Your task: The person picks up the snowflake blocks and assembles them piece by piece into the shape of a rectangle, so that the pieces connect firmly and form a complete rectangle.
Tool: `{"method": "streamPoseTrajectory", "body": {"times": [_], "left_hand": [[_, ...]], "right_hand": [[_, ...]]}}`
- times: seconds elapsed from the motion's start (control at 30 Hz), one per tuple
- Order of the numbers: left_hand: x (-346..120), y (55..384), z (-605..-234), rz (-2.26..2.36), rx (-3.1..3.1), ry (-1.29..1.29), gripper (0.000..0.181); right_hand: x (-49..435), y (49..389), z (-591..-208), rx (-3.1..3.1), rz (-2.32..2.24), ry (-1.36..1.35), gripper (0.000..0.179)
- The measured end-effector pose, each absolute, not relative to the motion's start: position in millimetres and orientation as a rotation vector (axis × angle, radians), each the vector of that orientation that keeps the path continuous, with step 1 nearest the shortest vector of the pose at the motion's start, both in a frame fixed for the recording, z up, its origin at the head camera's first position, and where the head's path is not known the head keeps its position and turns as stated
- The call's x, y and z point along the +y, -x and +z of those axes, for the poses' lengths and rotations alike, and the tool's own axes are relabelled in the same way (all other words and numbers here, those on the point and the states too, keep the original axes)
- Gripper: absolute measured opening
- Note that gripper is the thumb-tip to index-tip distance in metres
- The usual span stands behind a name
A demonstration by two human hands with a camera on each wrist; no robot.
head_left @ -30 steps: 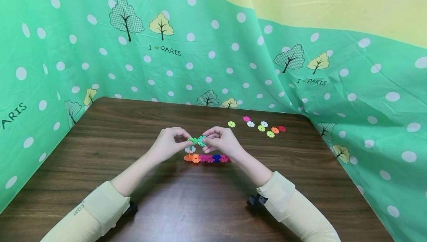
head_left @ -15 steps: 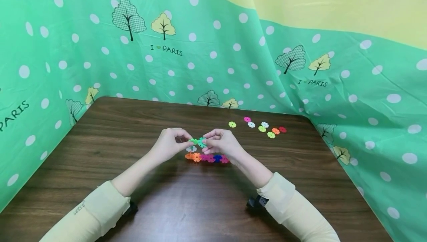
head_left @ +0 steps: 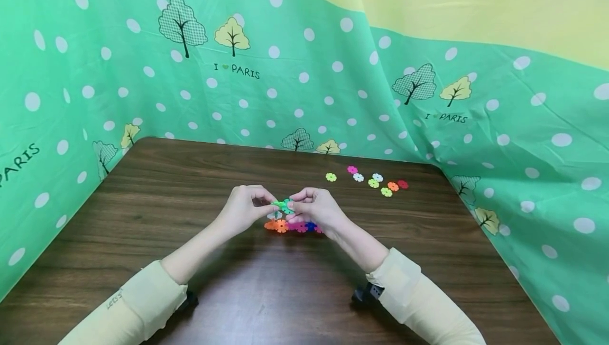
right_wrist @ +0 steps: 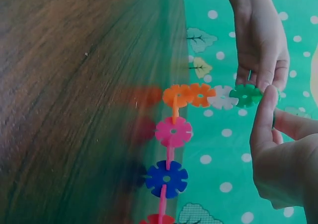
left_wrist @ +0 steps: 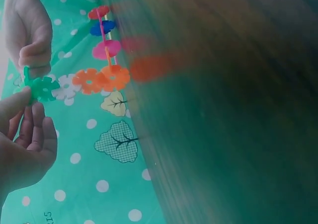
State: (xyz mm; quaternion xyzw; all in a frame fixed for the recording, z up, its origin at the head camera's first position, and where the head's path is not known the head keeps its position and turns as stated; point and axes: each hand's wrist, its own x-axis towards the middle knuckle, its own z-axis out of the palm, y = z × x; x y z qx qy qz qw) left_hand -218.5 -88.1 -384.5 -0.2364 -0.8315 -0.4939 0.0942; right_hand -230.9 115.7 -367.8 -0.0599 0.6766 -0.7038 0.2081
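Both hands meet over a chain of flower-shaped interlocking discs. My left hand (head_left: 243, 208) pinches a light green disc (head_left: 278, 204) between thumb and fingers. My right hand (head_left: 315, 210) pinches a teal-green disc (head_left: 287, 206) right up against it. Below them an upright stack holds a green disc (right_wrist: 246, 96), a white disc (right_wrist: 223, 98) and two orange discs (right_wrist: 200, 95). From its foot a row runs along the table to the right, with a pink disc (right_wrist: 173, 131), a blue disc (right_wrist: 167, 179) and a red disc (left_wrist: 99, 12). Fingers partly hide the pinched discs.
Several loose flower discs lie at the back right of the brown table (head_left: 200, 165), among them a yellow-green disc (head_left: 330, 177), a white disc (head_left: 358, 177) and a red disc (head_left: 403, 184). A green dotted curtain (head_left: 304, 96) hangs behind the table.
The hands have come slightly closer together and a little lower. The teal-green disc has moved in against the light green one, overlapping it more.
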Motion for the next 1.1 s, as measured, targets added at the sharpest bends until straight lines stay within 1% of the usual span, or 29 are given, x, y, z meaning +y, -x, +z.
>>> {"method": "streamPoseTrajectory", "body": {"times": [0.23,0.4,0.53,0.67,0.87,1.1], "left_hand": [[-89,218,-384,-1.404,-2.486,0.676,0.004],[-87,217,-382,-1.378,-2.488,0.701,0.004],[-87,219,-383,-1.378,-2.497,0.719,0.005],[-88,221,-383,-1.379,-2.510,0.708,0.005],[-91,222,-381,-1.390,-2.529,0.680,0.004],[-92,224,-384,-1.387,-2.537,0.666,0.004]], "right_hand": [[114,233,-369,1.898,-1.939,0.189,0.020],[121,239,-372,1.977,-1.857,0.360,0.029],[130,247,-375,2.066,-1.788,0.499,0.033],[142,259,-376,2.193,-1.729,0.591,0.034],[163,287,-380,2.628,-1.407,0.775,0.035],[183,311,-386,2.871,-1.162,0.815,0.038]]}}
